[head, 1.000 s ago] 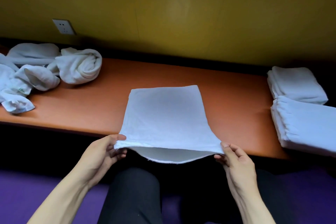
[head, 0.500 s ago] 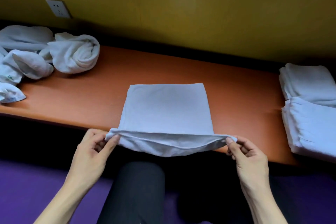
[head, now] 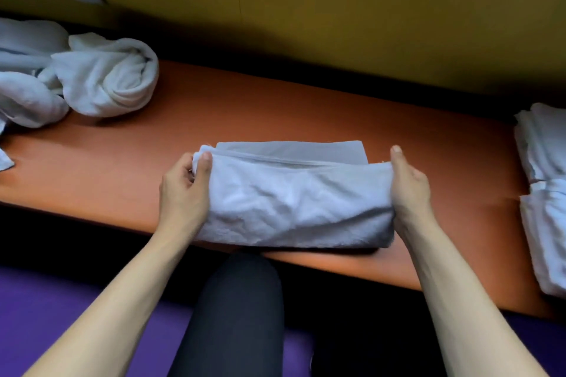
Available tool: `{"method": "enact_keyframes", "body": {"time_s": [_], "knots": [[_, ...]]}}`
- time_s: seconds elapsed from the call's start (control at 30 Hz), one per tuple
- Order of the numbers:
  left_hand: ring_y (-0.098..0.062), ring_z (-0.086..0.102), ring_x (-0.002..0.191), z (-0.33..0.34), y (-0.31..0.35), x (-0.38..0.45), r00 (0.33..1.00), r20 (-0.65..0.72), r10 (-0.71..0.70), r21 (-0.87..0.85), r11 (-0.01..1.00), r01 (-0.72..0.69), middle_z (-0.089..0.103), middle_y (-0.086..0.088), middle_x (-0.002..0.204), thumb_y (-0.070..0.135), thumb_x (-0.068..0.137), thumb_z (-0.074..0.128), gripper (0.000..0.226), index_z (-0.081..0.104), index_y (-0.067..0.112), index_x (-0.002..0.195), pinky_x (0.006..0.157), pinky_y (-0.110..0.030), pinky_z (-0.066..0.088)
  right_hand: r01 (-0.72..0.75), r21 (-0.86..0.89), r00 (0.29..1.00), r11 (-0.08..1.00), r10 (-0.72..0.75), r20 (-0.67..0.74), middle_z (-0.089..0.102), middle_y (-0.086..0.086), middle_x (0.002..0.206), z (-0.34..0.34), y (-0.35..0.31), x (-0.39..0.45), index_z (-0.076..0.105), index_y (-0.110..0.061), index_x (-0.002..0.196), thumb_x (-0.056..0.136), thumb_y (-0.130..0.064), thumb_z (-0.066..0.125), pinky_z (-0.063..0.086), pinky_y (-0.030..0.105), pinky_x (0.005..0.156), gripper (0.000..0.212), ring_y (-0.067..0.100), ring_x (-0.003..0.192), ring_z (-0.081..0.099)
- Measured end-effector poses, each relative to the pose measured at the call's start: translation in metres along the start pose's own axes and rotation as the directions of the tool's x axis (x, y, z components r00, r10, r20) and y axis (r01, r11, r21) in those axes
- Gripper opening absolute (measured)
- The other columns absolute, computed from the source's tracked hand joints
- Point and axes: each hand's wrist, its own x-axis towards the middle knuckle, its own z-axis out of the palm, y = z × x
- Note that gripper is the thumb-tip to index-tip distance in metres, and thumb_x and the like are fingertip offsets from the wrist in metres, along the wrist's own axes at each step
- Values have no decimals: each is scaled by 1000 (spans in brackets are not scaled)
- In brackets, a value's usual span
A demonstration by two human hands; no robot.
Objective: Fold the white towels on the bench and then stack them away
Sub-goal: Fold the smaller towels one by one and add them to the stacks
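Two hands, left hand (head: 183,190) and right hand (head: 409,190), grip the towel (head: 294,202) ends; its long axis runs between their fingers.

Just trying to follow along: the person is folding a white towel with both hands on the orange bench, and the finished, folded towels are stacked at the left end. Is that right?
Not quite. The head view shows the folded stack at the right end of the bench; the left end holds the crumpled unfolded towels. The rest holds: left hand and right hand each grip the towel.

One head-worn view (wide-angle) looks forward and down; close over the bench (head: 275,107).
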Motion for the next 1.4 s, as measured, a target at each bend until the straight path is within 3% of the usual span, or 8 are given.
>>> {"method": "enact_keyframes", "body": {"time_s": [0.37,0.53,0.67,0.77,0.93,1.1,1.2,1.4], "knots": [[-21,36,62,40,-23,65,997,-48,-53,156,986,59,39,3,63,41,102,52,43,40,13,72,57,-39,28,227,-239,973,944,-228,26,41,-3,60,43,12,74,60,-10,72,101,-24,60,27,21,48,32,2,45,32],[-31,57,108,48,-31,58,990,-90,104,284,956,-75,59,-12,120,32,101,55,32,55,11,125,96,-45,45,186,-481,983,857,-158,99,64,2,97,49,20,86,62,-14,106,103,-42,49,39,31,74,31,24,91,59],[-38,49,128,58,-25,24,876,221,429,509,715,-479,52,-15,143,41,101,43,49,53,16,143,107,-50,38,216,-610,974,762,-210,82,61,10,123,27,34,56,55,-16,125,100,-46,48,45,39,90,40,32,114,56],[-32,24,151,66,-38,-3,805,508,307,551,602,-577,25,-5,167,56,102,29,58,34,36,156,121,-49,19,117,-666,988,736,-155,2,61,10,118,10,46,18,55,-17,118,98,-55,46,45,42,88,43,35,111,57],[-28,-5,157,71,-54,-8,800,571,185,640,509,-575,-4,1,171,61,101,14,62,4,44,160,125,-46,-3,16,-775,1000,632,5,25,59,5,100,-2,47,-24,47,-19,114,94,-56,53,39,36,74,42,33,96,59],[-28,-2,157,64,-47,-9,791,593,149,619,544,-566,1,0,171,60,100,13,62,11,43,160,124,-43,-6,-135,-547,984,826,175,21,68,8,93,-6,42,-10,63,-10,108,88,-34,73,46,38,71,32,25,83,60],[-37,27,151,51,-46,-11,858,492,148,683,546,-486,29,-11,165,53,100,27,61,36,32,156,122,-48,11,-184,-275,970,944,219,102,78,2,90,-8,36,-9,74,-9,103,89,-18,73,53,32,72,17,18,77,69],[-36,30,147,1,-70,-35,938,343,52,665,692,-281,34,-12,161,53,99,25,65,38,26,156,118,-49,32,162,-195,977,967,-129,168,66,-10,72,32,7,-33,74,-21,85,94,-13,63,44,25,62,16,6,64,55]]}}
